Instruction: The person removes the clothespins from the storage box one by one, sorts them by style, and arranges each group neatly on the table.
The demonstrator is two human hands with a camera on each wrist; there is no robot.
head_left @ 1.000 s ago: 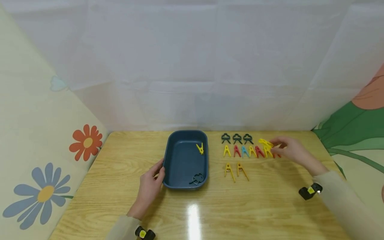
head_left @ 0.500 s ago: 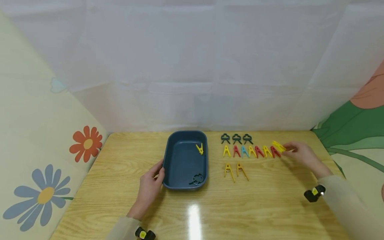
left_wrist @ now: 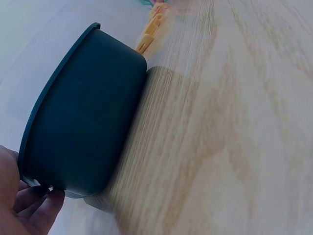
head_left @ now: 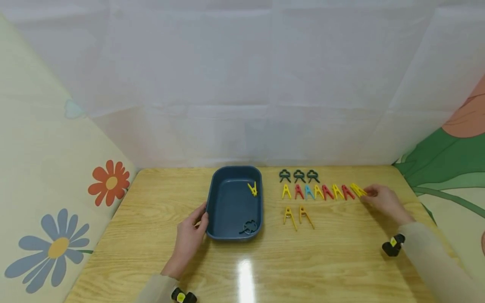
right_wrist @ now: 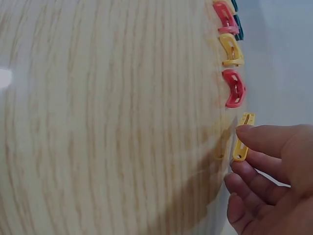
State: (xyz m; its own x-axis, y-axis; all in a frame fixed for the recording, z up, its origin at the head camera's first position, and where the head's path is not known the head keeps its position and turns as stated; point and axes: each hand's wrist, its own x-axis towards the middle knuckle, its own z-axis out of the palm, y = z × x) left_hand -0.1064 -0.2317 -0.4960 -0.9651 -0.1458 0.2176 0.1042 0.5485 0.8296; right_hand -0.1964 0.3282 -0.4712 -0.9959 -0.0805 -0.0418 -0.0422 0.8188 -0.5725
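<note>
My left hand [head_left: 190,235] grips the left rim of a dark blue plastic basin [head_left: 211,229], thumb and fingers at its wall. Inside the basin lie a yellow clothespin [head_left: 252,189] and a dark green clip [head_left: 249,227]. At the right end of a row of clothespins, my right hand [head_left: 384,202] pinches a yellow clothespin [right_wrist: 241,142] between thumb and fingers, close over the table. Just left of it is a red clothespin [head_left: 347,192]; a yellow clothespin [head_left: 337,192] follows, then more in red, yellow and a single blue clothespin [head_left: 309,192].
Three dark green clips [head_left: 299,175] stand in a row behind the clothespins. In front lie two larger orange-yellow clothespins [head_left: 289,216]. The wooden table [head_left: 322,265] meets a white sheet [head_left: 227,84] along its back edge.
My right hand has carried the yellow clothespin rightward past the last red one and lowered it to the row's right end. The left hand keeps its hold on the basin.
</note>
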